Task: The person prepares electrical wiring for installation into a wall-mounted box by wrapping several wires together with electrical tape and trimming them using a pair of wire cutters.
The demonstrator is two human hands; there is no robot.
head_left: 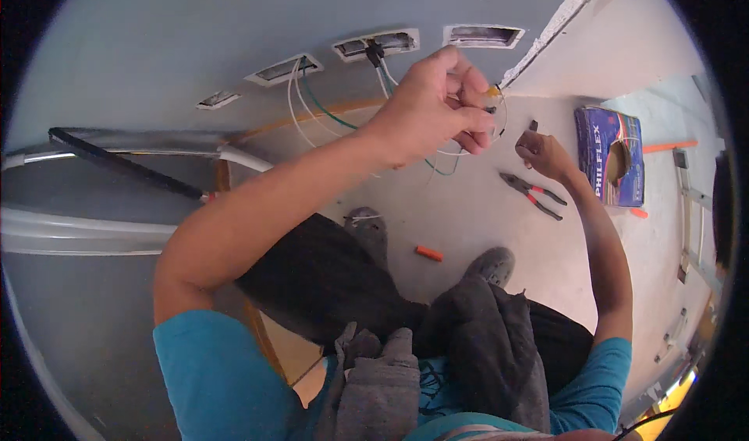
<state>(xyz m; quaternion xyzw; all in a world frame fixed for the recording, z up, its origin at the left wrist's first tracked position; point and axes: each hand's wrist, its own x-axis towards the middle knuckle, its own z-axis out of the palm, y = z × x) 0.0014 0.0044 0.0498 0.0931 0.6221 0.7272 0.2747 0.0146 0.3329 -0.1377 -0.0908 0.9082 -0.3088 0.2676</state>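
My left hand (437, 106) is raised near the wall with its fingers pinched round the ends of thin electrical wires. A white wire (505, 117) loops out past its fingertips, and a small yellow piece (493, 91) shows at the index finger. Behind the wrist, a green wire (324, 112) and white wires (293, 98) hang out of wall openings. My right hand (546, 156) is apart from it, low on the right, with curled fingers. A small dark object (533, 125) shows just beyond those fingers; whether they grip it is unclear. Pliers (534, 194) with red and black handles lie beside this hand.
Several rectangular openings (484, 36) are cut in the grey wall. A blue and red cardboard box (611, 156) with a round hole stands at the right. An orange cylinder (428, 253) lies between my shoes. White pipes (86, 230) run along the left; a ladder (690, 199) lies far right.
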